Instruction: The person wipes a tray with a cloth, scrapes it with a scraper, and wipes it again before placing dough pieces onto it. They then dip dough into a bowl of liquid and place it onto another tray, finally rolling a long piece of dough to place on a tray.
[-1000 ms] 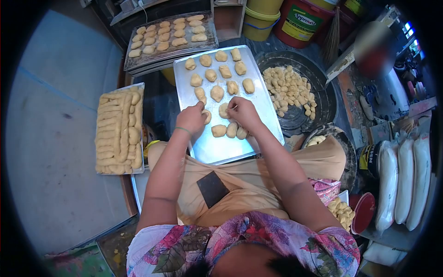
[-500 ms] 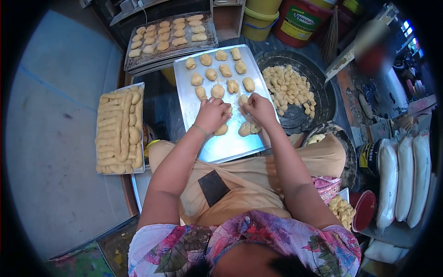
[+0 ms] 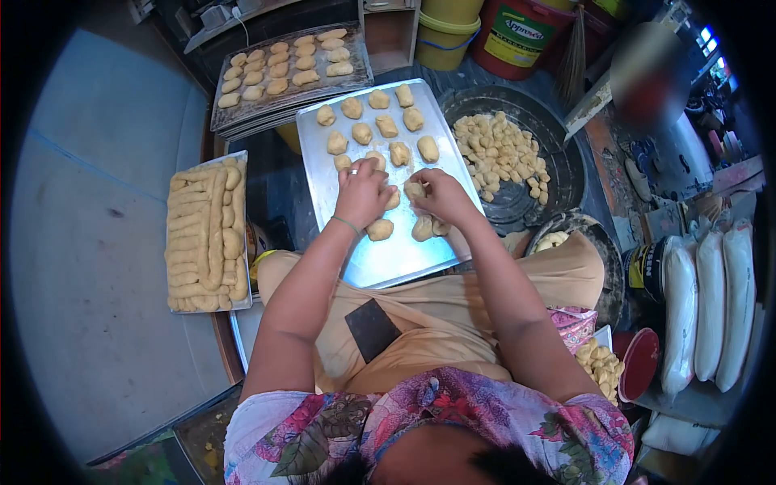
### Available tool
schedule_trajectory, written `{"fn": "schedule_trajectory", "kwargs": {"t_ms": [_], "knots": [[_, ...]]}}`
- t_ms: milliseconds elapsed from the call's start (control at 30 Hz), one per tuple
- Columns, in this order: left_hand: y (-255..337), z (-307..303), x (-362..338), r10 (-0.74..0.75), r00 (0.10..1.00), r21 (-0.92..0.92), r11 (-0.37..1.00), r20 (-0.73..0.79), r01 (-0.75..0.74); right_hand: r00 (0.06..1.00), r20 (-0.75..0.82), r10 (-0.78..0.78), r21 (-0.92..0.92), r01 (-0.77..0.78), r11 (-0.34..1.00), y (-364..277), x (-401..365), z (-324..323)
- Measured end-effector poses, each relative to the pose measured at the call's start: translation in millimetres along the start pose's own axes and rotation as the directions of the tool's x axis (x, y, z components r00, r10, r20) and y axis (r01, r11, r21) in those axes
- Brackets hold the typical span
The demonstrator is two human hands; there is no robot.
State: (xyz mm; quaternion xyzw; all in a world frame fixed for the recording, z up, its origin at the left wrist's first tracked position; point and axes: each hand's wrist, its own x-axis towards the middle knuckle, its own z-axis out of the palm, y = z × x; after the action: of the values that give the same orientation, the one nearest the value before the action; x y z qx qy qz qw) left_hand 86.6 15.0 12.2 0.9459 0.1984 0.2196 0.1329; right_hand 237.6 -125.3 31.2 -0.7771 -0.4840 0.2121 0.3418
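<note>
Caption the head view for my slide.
Left hand and right hand handle dough pieces on a metal tray.

Small bakery workroom, shown by a metal tray (image 3: 404, 259) lined with shaped dough pieces (image 3: 387, 125), a second filled tray (image 3: 283, 103) behind, a round pan (image 3: 562, 166) heaped with cut dough (image 3: 493, 149), dough ropes (image 3: 202, 234) and big plastic buckets (image 3: 517, 36).

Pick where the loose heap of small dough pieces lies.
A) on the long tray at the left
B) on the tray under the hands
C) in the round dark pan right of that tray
C: the heap lies inside the dark pan, beside the right edge of the tray.
</note>
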Motion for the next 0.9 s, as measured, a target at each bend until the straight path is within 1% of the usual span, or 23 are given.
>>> {"fn": "schedule_trajectory", "kwargs": {"t_ms": [33,100,133,233,267,300,333,367,400,433,467,500,533,567,633,667,767,800,833,867,900], "knots": [[3.9,-2.6,-1.1,0.007,0.997,0.028,1.000,0.071,-0.009,1.000,-0.006,0.005,0.019,-0.005,1.000,-0.1,-4.4,-3.8],[12.6,-9.8,-0.8,0.013,0.977,0.081,0.996,0.214,-0.031,0.996,0.073,-0.046,0.012,0.045,0.999,-12.0,-22.6,-22.3],[13.7,-10.5,-0.3,0.021,0.976,0.063,0.997,0.219,-0.036,0.991,0.113,-0.067,0.010,0.066,0.998,-16.2,-30.5,-27.2],[21.6,-14.3,4.9,-0.108,0.952,0.091,0.992,0.285,0.085,0.913,0.360,-0.193,-0.200,0.278,0.940,-17.4,-42.8,-24.5],[22.2,-14.5,6.0,-0.132,0.952,0.067,0.991,0.277,0.118,0.927,0.277,-0.253,-0.166,0.306,0.937,-6.8,-38.3,-15.9],[21.6,-15.2,6.9,-0.158,0.951,0.044,0.987,0.267,0.152,0.963,0.234,-0.138,0.007,0.140,0.990,3.7,-35.3,-14.5],[20.0,-16.3,8.6,-0.188,0.949,0.020,0.982,0.254,0.189,0.977,0.215,-0.016,0.184,-0.024,0.983,5.5,-31.8,-18.6],[12.2,-16.6,9.7,-0.134,0.967,-0.065,0.986,0.216,0.151,0.970,0.220,0.107,0.355,-0.182,0.917,6.6,-27.4,-22.1],[-1.0,-16.5,7.9,-0.082,0.981,-0.146,0.983,0.178,0.109,0.991,-0.014,0.132,0.364,-0.118,0.924,7.2,-24.1,-24.5],[-8.6,-21.6,5.4,-0.031,0.990,-0.223,0.973,0.139,0.062,0.983,-0.116,0.143,0.344,-0.095,0.934,11.9,-18.2,-25.4],[-14.4,-26.1,2.0,0.042,0.980,-0.224,0.975,0.193,0.002,0.964,-0.219,0.154,0.324,-0.077,0.943,19.3,-12.1,-25.7],[-13.3,-25.6,-1.5,0.045,0.967,-0.193,0.981,0.251,0.004,0.933,-0.321,0.163,0.302,-0.063,0.951,24.5,-10.8,-24.7],[-11.1,-25.2,-5.8,0.047,0.951,-0.162,0.987,0.305,0.003,0.920,-0.349,0.177,0.233,-0.098,0.968,19.9,-11.8,-20.8],[-9.0,-25.5,-8.4,0.047,0.934,-0.130,0.992,0.355,0.000,0.933,-0.343,0.107,0.154,-0.056,0.987,22.2,-13.0,-19.1],[-2.6,-27.0,-7.7,0.010,0.936,-0.099,0.995,0.351,0.027,0.949,-0.311,-0.040,-0.011,0.038,0.999,30.8,-12.4,-12.5],[0.2,-27.4,-6.0,-0.010,0.938,-0.085,0.996,0.347,0.042,0.913,-0.367,-0.178,-0.120,0.143,0.982,33.7,-14.2,-10.7],[3.0,-25.9,-4.2,-0.044,0.946,-0.026,0.998,0.322,0.056,0.825,-0.461,-0.328,-0.181,0.274,0.944,40.9,-11.0,-6.7],[4.4,-26.9,-4.0,-0.065,0.935,0.003,0.998,0.348,0.068,0.881,-0.451,-0.142,-0.022,0.148,0.989,42.0,-11.5,-5.6],[7.2,-30.8,-1.9,-0.085,0.925,0.033,0.996,0.371,0.078,0.910,-0.412,0.045,0.134,0.012,0.991,33.6,-11.7,-8.0],[9.6,-32.4,-0.2,-0.105,0.914,0.063,0.994,0.392,0.087,0.912,-0.344,0.224,0.279,-0.129,0.952,27.6,-11.5,-9.9],[11.0,-30.9,-0.3,-0.063,0.937,0.041,0.998,0.342,0.053,0.918,-0.364,0.158,0.197,-0.090,0.976,25.1,-10.7,-10.9]]}}
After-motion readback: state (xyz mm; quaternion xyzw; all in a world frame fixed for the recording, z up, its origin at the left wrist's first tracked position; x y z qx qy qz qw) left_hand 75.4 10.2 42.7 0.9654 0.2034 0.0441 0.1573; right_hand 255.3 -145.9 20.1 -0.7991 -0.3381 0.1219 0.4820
